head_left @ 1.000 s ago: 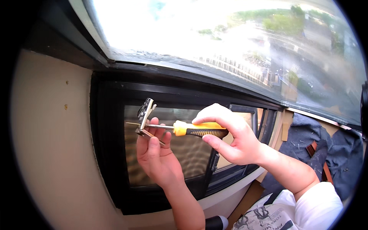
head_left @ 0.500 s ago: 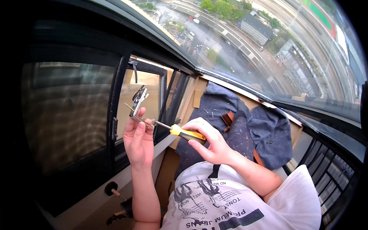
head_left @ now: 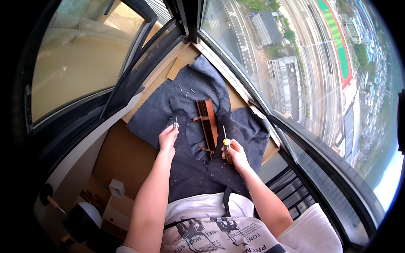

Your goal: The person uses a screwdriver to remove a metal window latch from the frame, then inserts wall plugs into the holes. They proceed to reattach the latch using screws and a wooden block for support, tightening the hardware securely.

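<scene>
Now our left hand [head_left: 168,137] is closed, pinching a small metal fitting [head_left: 175,124] upright over our lap, and our right hand [head_left: 237,155] is wrapped around the yellow-handled screwdriver [head_left: 225,145], blade pointing away from us. Between our legs lies the brown wooden bar [head_left: 207,120] on the grey blanket [head_left: 198,80]. We should probably keep the fitting steady and bring the tip in squarely, since loose screws [head_left: 185,90] scatter easily here

White short-sleeved T-shirt [head_left: 219,230] with dark print (a figure and lettering), dark trousers [head_left: 198,168].
</scene>
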Demonstrator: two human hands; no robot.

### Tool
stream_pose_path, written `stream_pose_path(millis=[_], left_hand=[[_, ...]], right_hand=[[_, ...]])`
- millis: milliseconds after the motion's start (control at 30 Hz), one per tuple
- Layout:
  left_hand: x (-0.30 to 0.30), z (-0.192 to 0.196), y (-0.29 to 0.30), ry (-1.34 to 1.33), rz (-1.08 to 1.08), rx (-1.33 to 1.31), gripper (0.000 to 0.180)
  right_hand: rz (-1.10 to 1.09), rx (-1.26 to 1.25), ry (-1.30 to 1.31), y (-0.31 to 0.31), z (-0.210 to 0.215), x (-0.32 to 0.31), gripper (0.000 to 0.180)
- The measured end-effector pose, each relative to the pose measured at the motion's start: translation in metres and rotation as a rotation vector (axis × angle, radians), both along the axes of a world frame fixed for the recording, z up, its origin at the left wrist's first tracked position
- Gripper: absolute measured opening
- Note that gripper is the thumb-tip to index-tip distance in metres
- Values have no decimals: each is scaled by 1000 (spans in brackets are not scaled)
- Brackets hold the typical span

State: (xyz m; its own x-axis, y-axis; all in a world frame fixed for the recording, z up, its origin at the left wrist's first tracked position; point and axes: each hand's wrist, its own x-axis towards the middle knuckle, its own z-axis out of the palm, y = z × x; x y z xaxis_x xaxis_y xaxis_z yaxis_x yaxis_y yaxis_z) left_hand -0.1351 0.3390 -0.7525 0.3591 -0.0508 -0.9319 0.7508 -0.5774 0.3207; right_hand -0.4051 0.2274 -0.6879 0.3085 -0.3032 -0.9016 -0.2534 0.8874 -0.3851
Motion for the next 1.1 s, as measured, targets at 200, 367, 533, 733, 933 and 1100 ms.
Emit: stream_pose_path(millis=[200, 367, 533, 733, 933, 1100], left_hand=[[-46, -169, 28, -308, -26, 135, 24], [-42, -284, -7, -659, -718, 291, 25], [-39, -406, -30, -934, -1105, 71, 17], [-27, -482, -34, -906, -1078, 5, 19], [6, -529, -30, -960, -865, 221, 19], [9, -538, -26, -863, -990, 182, 12]], right_hand=[[431, -56, 126, -21, -113, -3, 8], [896, -396, 360, -45, -268, 15, 27], [961, -568, 451, -64, -436, 58, 24], [904, -724, 432, -56, -559, 168, 23], [1036, -943, 439, -29, -604, 200, 18], [1010, -986, 374, -36, -610, 188, 20]])
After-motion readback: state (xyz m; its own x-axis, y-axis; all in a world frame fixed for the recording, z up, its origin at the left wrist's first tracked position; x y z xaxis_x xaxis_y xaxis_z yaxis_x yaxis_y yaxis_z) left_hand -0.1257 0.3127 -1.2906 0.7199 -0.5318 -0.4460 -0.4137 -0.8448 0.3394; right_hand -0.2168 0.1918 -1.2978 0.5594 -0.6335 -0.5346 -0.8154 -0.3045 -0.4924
